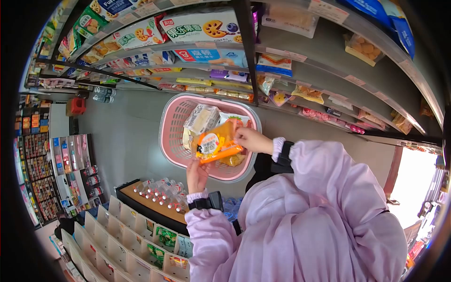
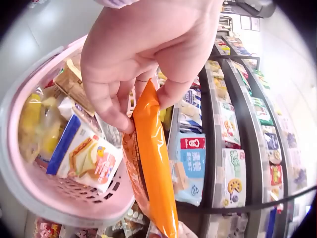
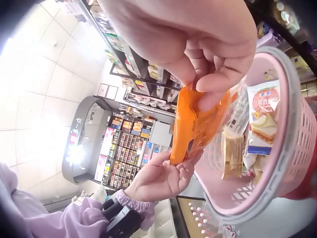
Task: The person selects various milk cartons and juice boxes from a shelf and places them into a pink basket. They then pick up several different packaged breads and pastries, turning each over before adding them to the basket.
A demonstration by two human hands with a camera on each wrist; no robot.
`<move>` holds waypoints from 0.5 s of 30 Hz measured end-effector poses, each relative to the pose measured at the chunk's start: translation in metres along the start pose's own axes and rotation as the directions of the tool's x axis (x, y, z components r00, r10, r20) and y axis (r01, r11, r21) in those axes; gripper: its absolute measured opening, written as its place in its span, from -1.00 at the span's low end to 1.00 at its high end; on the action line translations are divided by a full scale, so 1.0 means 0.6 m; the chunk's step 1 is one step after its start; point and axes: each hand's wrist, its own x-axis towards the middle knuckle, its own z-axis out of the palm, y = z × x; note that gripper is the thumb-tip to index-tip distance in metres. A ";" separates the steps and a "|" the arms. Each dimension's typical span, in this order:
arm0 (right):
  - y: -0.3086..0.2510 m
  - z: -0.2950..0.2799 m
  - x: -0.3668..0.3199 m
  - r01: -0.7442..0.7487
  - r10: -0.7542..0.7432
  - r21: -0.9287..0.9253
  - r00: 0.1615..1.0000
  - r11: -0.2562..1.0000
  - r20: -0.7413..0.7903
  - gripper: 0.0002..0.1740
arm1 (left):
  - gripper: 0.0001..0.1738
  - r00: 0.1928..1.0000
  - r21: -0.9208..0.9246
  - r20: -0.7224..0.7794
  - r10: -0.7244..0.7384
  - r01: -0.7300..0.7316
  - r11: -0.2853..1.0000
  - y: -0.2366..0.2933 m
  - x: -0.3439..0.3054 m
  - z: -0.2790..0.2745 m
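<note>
An orange snack packet [image 1: 215,142] with a clear window is held up over a pink shopping basket [image 1: 168,134]. My left hand [image 1: 197,175] pinches one end of it between thumb and fingers. At the opposite end, my right hand [image 1: 253,140] pinches the packet's corner, as the right wrist view shows closely. Inside the basket lie a white-and-clear package [image 1: 202,118], a sandwich bread bag [image 2: 89,157] with a blue edge, a brown packet [image 3: 233,154] and a yellowish bag [image 1: 232,160].
Shelves with boxed biscuits [image 1: 202,29] and snack bags run along the far side. Bottles [image 1: 162,192] in rows stand at the near left, beside a white compartment rack [image 1: 127,244]. A red container [image 1: 76,106] and water bottles [image 1: 103,94] are on the floor farther left.
</note>
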 end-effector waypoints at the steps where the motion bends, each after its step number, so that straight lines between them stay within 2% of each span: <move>1: 0.000 0.015 0.026 -0.001 0.001 0.012 1.000 1.000 -0.016 -0.84 | -0.86 1.000 -0.008 -0.004 0.017 -0.017 1.000 0.014 0.023 -0.012; 2: 0.000 0.029 0.044 -0.148 0.146 0.122 0.989 0.982 0.021 -0.85 | -0.85 0.999 -0.017 -0.007 0.035 -0.035 0.999 0.027 0.047 -0.021; 4: -0.027 0.038 0.078 -0.422 0.401 0.309 0.906 0.852 0.134 -0.84 | -0.82 0.999 -0.032 -0.012 0.051 -0.052 0.998 0.052 0.096 -0.035; 7: -0.009 0.058 0.121 -0.451 0.442 0.389 0.889 0.803 0.119 -0.82 | -0.81 0.997 -0.005 -0.013 0.072 -0.072 0.997 0.078 0.146 -0.034; 11: 0.013 0.063 0.140 -0.466 0.453 0.427 0.881 0.775 0.140 -0.80 | -0.80 0.992 0.024 -0.123 0.036 -0.033 0.999 0.084 0.192 -0.037; 12: 0.011 0.064 0.137 -0.458 0.444 0.443 0.885 0.770 0.144 -0.82 | -0.80 0.988 -0.015 -0.144 0.057 -0.059 0.998 0.080 0.202 -0.043; 13: 0.008 0.065 0.130 -0.445 0.425 0.464 0.892 0.766 0.154 -0.85 | -0.80 0.987 -0.034 -0.089 0.130 -0.133 0.990 0.071 0.215 -0.060; 15: -0.003 0.044 0.114 -0.495 0.426 0.268 0.861 0.826 0.278 -0.74 | -0.79 0.990 0.000 -0.088 0.107 -0.107 0.994 0.060 0.246 -0.112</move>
